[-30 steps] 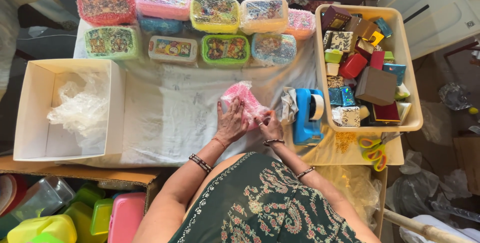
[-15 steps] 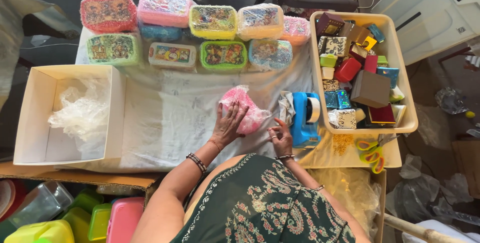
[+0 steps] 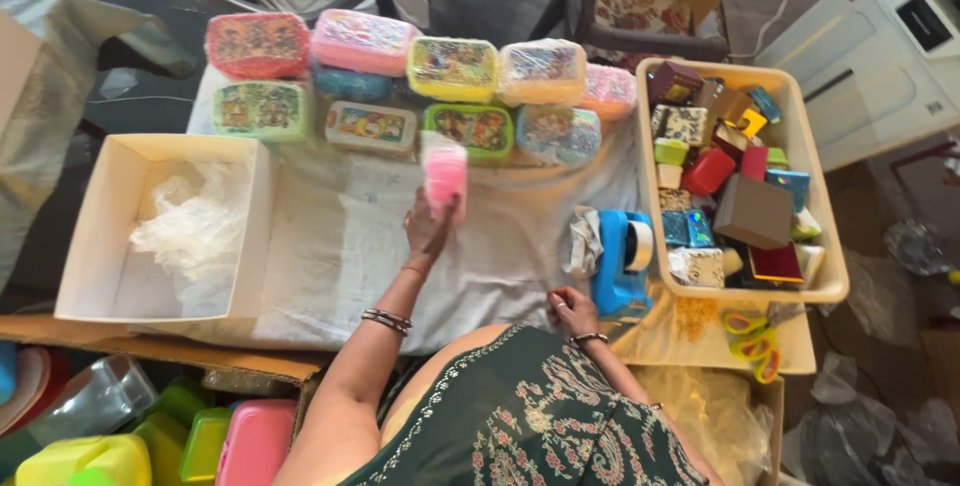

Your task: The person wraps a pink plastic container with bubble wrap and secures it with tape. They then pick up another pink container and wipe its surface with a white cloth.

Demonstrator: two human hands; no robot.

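We are counting ten wrapped plastic lunch boxes [image 3: 453, 69]. Our left hand [image 3: 428, 226], grip pinching, is now lifting the pink wrapped box [image 3: 444, 171]; our right hand [image 3: 572, 309], loosely curled, has dropped back.

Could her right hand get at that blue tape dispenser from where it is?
Probably yes: the right hand rests on the white cloth just beside the blue tape dispenser, with nothing between them.

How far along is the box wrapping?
Done: about ten wrapped lunch boxes are stacked at the table's far edge. In hand: the left hand lifts a wrapped pink box toward them; the right hand rests by the blue tape dispenser. Left: unwrapped boxes wait below the table.
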